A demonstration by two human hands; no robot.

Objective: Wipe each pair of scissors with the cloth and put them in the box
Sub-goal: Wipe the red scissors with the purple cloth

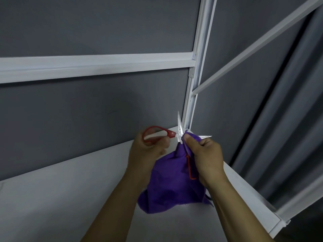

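The left hand (148, 151) grips the red scissors (172, 135) by one handle while the right hand (205, 154) pinches the purple cloth (171, 186) round an open blade, so a slip risks a cut.

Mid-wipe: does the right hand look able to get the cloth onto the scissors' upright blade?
Likely yes. The red-handled scissors are spread open, and the upright blade stands bare right beside the right hand pinching the purple cloth. The left hand grips only the handle loop.
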